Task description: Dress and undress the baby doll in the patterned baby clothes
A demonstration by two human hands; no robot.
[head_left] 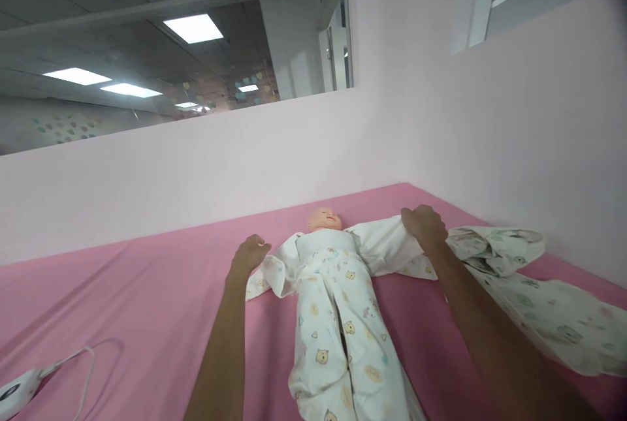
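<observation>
A baby doll [325, 219] lies on its back on a pink sheet, its head toward the wall. White pants [337, 316] printed with bears cover its legs and reach up to a plain white waistband. Spread beneath and beside its upper body is a baby shirt [385, 243], white inside, with the same bear print outside. My right hand [425, 225] is closed on the edge of the shirt's right side, pulling it out flat. At the shirt's folded left side, my left hand [252, 252] is closed with the fingers pinched on the cloth edge.
To the right lies a crumpled white cloth [548, 310] with green print, partly behind my right forearm. A white device [19, 391] with a cable rests at the lower left. White walls [245, 160] border the pink sheet [161, 290] at the back and right, with windows above.
</observation>
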